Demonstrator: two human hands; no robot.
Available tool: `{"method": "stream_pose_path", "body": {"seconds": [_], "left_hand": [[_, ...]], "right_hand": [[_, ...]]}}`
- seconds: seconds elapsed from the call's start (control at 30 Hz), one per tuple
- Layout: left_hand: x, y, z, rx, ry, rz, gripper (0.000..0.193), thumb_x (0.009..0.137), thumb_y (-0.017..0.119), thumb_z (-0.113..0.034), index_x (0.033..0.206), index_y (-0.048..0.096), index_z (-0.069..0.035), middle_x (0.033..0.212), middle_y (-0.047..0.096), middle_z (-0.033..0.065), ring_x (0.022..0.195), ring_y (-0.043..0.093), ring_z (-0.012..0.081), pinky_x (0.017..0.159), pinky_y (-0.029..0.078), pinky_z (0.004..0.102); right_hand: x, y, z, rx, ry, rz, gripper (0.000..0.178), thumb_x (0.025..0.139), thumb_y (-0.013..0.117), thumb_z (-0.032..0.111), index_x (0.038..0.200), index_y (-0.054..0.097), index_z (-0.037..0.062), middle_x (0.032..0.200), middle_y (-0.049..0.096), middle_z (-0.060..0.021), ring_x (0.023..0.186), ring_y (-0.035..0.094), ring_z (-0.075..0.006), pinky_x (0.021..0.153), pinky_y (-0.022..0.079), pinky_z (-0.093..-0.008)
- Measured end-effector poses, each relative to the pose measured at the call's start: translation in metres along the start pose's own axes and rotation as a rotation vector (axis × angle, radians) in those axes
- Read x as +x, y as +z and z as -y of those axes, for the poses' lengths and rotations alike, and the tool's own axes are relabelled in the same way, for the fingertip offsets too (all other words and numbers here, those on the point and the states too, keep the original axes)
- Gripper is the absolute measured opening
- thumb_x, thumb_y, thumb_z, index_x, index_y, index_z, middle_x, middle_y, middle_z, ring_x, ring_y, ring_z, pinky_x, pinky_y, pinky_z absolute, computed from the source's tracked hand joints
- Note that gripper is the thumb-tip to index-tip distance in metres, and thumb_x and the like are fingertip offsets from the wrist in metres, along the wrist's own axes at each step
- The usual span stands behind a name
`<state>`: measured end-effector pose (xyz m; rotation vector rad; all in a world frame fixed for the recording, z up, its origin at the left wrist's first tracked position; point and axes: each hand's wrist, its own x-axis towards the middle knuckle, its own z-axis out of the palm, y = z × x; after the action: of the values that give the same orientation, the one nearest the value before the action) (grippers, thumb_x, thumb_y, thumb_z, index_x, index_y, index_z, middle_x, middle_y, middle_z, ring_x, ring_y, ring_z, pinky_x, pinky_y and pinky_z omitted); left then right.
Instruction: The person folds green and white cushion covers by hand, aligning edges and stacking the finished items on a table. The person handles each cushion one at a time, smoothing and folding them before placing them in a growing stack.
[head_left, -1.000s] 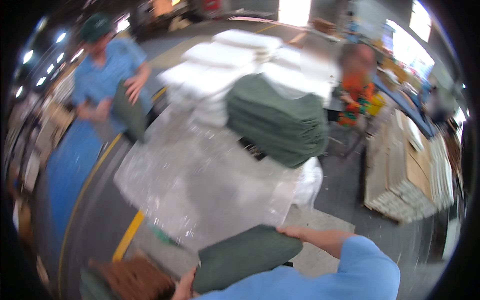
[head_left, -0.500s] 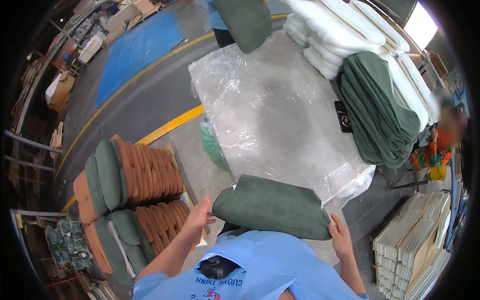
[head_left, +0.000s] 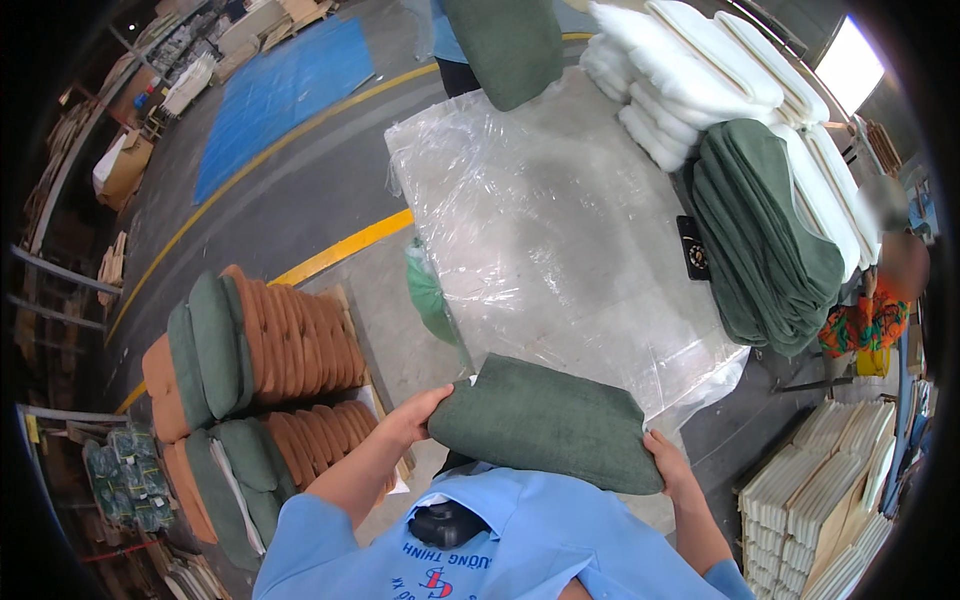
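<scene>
A green fabric cushion [head_left: 545, 425] spans the space between my two hands, in front of my blue shirt and at the near edge of the table. My left hand [head_left: 415, 415] is closed on its left end. At the right end my right hand [head_left: 668, 462] grips the edge, thumb on top. Clear plastic sheeting covers the table [head_left: 570, 220]. On its right side lie a pile of green fabric covers [head_left: 765, 240] and a dark phone-like object [head_left: 692, 248].
White padded cushions [head_left: 700, 60] are piled at the far right. Across the table a person holds another green cushion [head_left: 505, 50]. Brown and green cushions [head_left: 300, 345] are stacked at left. A green bag [head_left: 428, 300] hangs by the table; pale slats [head_left: 815, 490] stand at lower right.
My left hand has closed on the cushion's left end, where it was open beside it. My right hand has come in onto the right end. The cushion stays nearly in place.
</scene>
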<state>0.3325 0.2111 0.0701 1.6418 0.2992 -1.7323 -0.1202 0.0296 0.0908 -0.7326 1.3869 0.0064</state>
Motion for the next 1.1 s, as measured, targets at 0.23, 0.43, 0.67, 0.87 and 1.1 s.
{"method": "stream_pose_path", "body": {"seconds": [0.23, 0.43, 0.67, 0.87, 1.1], "left_hand": [[0.003, 0.003, -0.015, 0.011, 0.101, 0.072, 0.055, 0.111, 0.055, -0.045, 0.142, 0.061, 0.000, 0.134, 0.070, 0.0128, 0.119, 0.069, 0.0230, 0.104, 0.055, 0.0402], [-0.014, 0.044, -0.077, 0.003, 0.712, 0.063, 0.062, 0.114, 0.045, -0.049, 0.153, 0.050, 0.000, 0.152, 0.057, 0.0138, 0.141, 0.052, 0.0226, 0.120, 0.039, 0.0367], [-0.026, 0.086, -0.091, 0.096, 1.081, 0.263, 0.068, 0.115, 0.030, -0.057, 0.155, 0.045, -0.005, 0.147, 0.056, 0.0116, 0.140, 0.048, 0.0214, 0.123, 0.032, 0.0398], [0.003, 0.084, -0.071, 0.144, 1.060, 0.200, 0.061, 0.115, 0.032, -0.056, 0.149, 0.050, -0.009, 0.143, 0.057, 0.0087, 0.137, 0.049, 0.0205, 0.121, 0.034, 0.0393], [-0.002, 0.068, -0.055, -0.009, 0.947, 0.370, 0.043, 0.113, 0.050, -0.026, 0.151, 0.046, -0.006, 0.144, 0.052, 0.0073, 0.133, 0.050, 0.0192, 0.120, 0.032, 0.0356]], "right_hand": [[-0.005, -0.005, 0.006, -0.022, -0.148, -0.015, 0.066, 0.112, 0.053, 0.034, 0.162, 0.034, -0.0035, 0.156, 0.052, -0.0184, 0.136, 0.056, -0.0237, 0.109, 0.048, -0.0359], [0.010, -0.017, 0.059, 0.473, -0.619, -0.163, 0.071, 0.112, 0.050, 0.049, 0.160, 0.040, -0.0019, 0.161, 0.047, -0.0159, 0.144, 0.049, -0.0258, 0.119, 0.039, -0.0393], [0.024, -0.024, 0.089, 0.886, -0.797, -0.293, 0.079, 0.107, 0.045, 0.069, 0.137, 0.061, -0.0024, 0.096, 0.073, -0.0123, 0.090, 0.069, -0.0244, 0.088, 0.057, -0.0383], [0.046, -0.022, 0.068, 0.896, -0.713, -0.347, 0.080, 0.107, 0.039, 0.070, 0.130, 0.066, -0.0014, 0.105, 0.073, -0.0137, 0.099, 0.069, -0.0259, 0.094, 0.056, -0.0405], [0.072, -0.020, 0.078, 0.841, -0.735, -0.361, 0.070, 0.112, 0.035, 0.062, 0.122, 0.071, 0.0026, 0.111, 0.075, -0.0136, 0.106, 0.069, -0.0267, 0.103, 0.052, -0.0393]]}}
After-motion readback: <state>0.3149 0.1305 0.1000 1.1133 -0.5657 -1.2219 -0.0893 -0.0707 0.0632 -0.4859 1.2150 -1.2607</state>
